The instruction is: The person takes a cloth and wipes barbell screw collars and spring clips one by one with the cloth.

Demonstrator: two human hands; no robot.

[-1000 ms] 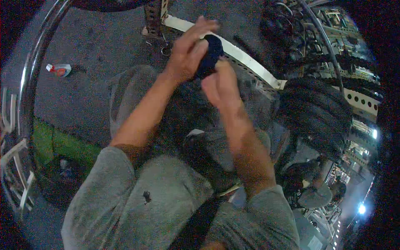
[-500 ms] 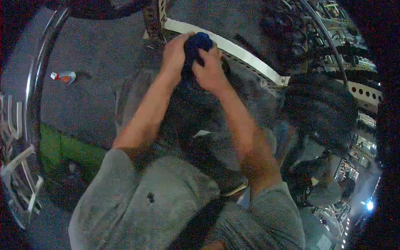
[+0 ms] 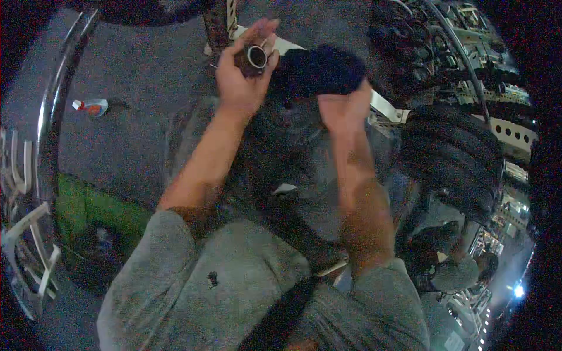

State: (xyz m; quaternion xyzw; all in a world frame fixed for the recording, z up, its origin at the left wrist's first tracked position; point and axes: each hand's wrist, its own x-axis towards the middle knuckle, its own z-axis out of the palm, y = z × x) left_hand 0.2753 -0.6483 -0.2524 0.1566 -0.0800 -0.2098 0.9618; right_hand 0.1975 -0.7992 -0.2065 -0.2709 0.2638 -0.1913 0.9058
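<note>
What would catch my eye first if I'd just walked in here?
Probably the round part with a bright rim, held in the person's left hand near the top of the view. Just right of it, a dark blue cloth spreads from the right hand. Then perhaps the red-and-white item lying on the dark floor at far left.

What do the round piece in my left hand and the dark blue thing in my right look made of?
Round piece: probably metal, dark and dull outside, with a bright, shiny rim. Dark blue thing: likely cloth, matte; its outline is loose, though blur hides any weave.
</note>
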